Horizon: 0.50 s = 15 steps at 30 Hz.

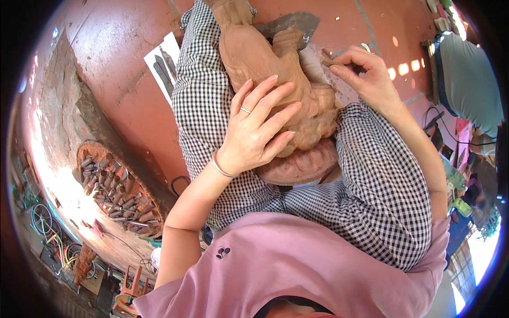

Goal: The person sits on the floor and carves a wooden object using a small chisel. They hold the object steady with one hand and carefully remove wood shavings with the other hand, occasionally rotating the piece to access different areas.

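Note:
A carved wooden figure [252, 55], light brown with rounded, knobbly shapes, rests between my legs, over the checked trousers [384, 180]. My left hand [260, 127] lies on it with the fingers spread, wearing a ring and a bangle. To the right of the carving, my right hand [370, 79] pinches a small brown piece [330, 59] between thumb and fingers; its kind is too small to tell. A dark flat sheet [302, 26] lies behind the carving. Beneath the left hand shows a reddish-brown rounded part [302, 165].
On the left stands a large log [71, 100], its hollow filled with several short carving tools [119, 193]. White paper [154, 59] with dark flat tools lies on the red tiled floor [124, 32]. A grey-green cloth-covered object [469, 79] stands at the right. A bicycle [47, 225] is at the far left.

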Tool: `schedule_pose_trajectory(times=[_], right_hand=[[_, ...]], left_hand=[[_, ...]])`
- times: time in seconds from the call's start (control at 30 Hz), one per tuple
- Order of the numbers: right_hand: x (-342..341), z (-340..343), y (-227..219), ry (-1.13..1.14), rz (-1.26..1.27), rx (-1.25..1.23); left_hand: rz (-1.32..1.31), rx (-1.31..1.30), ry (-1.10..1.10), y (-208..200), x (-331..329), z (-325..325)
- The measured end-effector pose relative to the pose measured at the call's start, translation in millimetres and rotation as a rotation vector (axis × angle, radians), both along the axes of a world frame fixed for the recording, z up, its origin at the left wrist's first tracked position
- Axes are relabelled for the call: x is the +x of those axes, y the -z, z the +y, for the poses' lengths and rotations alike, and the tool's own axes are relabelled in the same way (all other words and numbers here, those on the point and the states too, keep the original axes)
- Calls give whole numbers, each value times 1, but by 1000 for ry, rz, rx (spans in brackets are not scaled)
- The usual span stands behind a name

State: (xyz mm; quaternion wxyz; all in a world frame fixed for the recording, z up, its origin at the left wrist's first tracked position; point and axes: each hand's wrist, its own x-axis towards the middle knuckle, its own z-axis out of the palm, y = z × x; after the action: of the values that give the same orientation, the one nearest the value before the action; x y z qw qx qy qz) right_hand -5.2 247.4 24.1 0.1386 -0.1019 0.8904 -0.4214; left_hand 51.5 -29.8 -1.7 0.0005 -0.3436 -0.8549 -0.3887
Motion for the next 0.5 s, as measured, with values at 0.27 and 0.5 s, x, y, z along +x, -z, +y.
schedule_pose_trajectory(times=[0.27,0.5], right_hand=[[3,-8,5,90,-157,-172],[9,-14,9,155,-371,-378]], left_hand=[[75,141,-151,17,6,-5],[-192,250,-388,17,-12,4]])
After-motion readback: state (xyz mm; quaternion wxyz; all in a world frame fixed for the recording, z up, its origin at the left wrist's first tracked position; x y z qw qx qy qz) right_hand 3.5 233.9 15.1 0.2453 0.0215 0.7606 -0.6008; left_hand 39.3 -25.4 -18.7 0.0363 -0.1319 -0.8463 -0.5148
